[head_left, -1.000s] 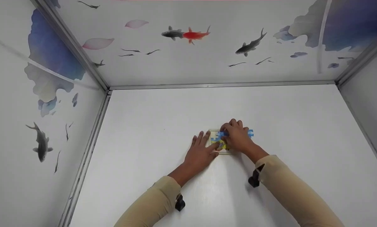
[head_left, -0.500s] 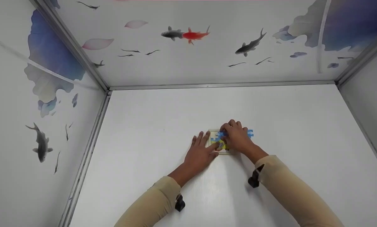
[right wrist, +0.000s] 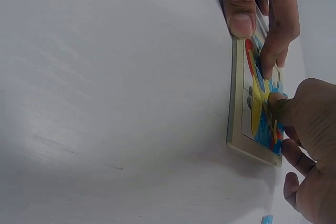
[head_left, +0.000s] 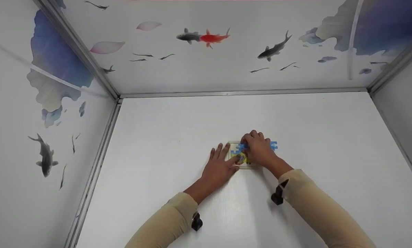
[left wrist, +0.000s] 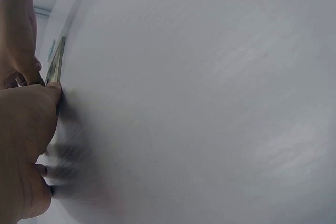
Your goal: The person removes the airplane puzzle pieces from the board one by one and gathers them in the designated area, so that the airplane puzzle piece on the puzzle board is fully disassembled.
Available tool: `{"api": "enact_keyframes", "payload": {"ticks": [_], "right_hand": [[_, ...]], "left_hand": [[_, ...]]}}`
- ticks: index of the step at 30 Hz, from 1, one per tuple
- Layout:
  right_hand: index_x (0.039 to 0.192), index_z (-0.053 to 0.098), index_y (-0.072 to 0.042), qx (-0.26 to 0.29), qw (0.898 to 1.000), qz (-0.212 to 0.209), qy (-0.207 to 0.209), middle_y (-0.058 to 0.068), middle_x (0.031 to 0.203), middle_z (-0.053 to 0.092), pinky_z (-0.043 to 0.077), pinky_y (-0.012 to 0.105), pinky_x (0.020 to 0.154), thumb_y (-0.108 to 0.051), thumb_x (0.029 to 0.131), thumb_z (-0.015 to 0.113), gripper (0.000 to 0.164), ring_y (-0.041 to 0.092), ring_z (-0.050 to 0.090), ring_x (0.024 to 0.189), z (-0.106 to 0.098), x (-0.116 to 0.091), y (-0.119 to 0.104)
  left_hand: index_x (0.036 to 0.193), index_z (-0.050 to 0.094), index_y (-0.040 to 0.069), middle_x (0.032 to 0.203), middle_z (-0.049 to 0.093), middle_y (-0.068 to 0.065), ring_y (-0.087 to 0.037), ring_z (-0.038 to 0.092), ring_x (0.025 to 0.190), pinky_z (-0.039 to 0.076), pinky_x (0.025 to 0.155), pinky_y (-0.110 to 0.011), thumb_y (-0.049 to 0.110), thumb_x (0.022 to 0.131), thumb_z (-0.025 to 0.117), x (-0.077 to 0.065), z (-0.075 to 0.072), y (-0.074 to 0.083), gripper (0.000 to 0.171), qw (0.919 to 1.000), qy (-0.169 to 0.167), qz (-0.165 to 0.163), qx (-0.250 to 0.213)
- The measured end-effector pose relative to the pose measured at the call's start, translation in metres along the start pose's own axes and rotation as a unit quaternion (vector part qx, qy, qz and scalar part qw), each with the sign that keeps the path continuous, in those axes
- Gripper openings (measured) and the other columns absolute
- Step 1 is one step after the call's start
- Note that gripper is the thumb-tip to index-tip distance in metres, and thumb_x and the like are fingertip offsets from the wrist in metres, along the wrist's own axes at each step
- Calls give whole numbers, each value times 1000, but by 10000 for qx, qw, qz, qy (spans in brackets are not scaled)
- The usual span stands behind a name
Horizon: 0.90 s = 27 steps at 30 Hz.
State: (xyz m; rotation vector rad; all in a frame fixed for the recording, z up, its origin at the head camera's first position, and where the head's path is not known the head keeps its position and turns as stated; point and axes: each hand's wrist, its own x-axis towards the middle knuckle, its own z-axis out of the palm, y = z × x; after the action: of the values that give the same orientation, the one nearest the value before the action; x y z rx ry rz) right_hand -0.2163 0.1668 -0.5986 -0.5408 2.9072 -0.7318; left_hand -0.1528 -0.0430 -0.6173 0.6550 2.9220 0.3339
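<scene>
A jigsaw puzzle in a pale wooden frame [head_left: 246,167] lies flat on the white table, its picture yellow, blue and red in the right wrist view. My left hand [head_left: 217,169] spreads over its left side, thumb [right wrist: 242,22] at the near edge and index finger on the picture. From the right, my right hand [head_left: 259,148] reaches over the puzzle with bent fingers, pinching a blue puzzle piece [head_left: 241,146] near the upper part. The right thumb [right wrist: 278,102] presses down on the picture. The right hand hides much of the puzzle's right side.
Another blue puzzle piece [head_left: 274,145] lies just right of the right hand, outside the frame. White panels with painted fish [head_left: 214,38] border the table [head_left: 164,137] at the back and sides. A black wrist camera [head_left: 277,196] hangs under the right sleeve.
</scene>
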Motion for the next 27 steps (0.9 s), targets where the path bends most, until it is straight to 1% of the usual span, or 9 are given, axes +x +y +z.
{"api": "enact_keyframes", "payload": {"ticks": [3, 7, 12, 19, 23, 27], "right_hand": [[122, 67, -10, -46, 10000, -2, -41, 14, 121, 59, 46, 66, 93, -14, 104, 79, 22, 35, 54, 111, 0, 0, -1], [123, 68, -12, -96, 9998, 86, -130, 13, 123, 58, 45, 66, 96, -13, 104, 79, 22, 35, 53, 113, 1, 1, -3], [126, 70, -12, -138, 9996, 146, -177, 14, 125, 59, 46, 66, 100, -14, 104, 79, 24, 36, 55, 116, 2, 1, -4], [130, 68, -10, -205, 9996, -79, -202, 16, 127, 59, 50, 62, 99, -14, 106, 76, 25, 37, 59, 116, 0, 0, -1], [133, 69, -10, -308, 9991, -149, -231, 16, 127, 59, 50, 62, 100, -17, 107, 76, 27, 38, 59, 118, -2, -1, -1], [134, 72, -11, -460, 9985, -223, -207, 15, 127, 60, 48, 61, 98, -20, 106, 77, 29, 37, 58, 117, -2, -1, 0]], "left_hand": [[163, 55, 38, 183, 29, -12, -37, 25, 172, 28, 137, -57, 54, 117, 46, 0, 0, 0, 51, 10000, 15, -24, 2], [163, 56, 37, 183, 29, -11, -37, 25, 172, 27, 138, -57, 54, 116, 47, 0, 0, 1, 51, 10000, 12, -71, 9], [164, 55, 37, 184, 29, -11, -37, 24, 172, 27, 138, -57, 55, 117, 46, 0, 1, 2, 51, 9999, -15, -103, -18], [163, 55, 36, 184, 29, -12, -37, 24, 172, 26, 138, -57, 54, 117, 46, 0, 1, 1, 51, 10000, -17, -88, -42], [163, 55, 37, 184, 29, -12, -37, 24, 172, 26, 138, -57, 54, 117, 46, 0, 2, 1, 51, 10000, -16, -92, -20], [164, 55, 37, 184, 28, -12, -37, 24, 172, 25, 138, -56, 54, 117, 45, 0, 1, 2, 51, 9999, -50, -123, -39]]}}
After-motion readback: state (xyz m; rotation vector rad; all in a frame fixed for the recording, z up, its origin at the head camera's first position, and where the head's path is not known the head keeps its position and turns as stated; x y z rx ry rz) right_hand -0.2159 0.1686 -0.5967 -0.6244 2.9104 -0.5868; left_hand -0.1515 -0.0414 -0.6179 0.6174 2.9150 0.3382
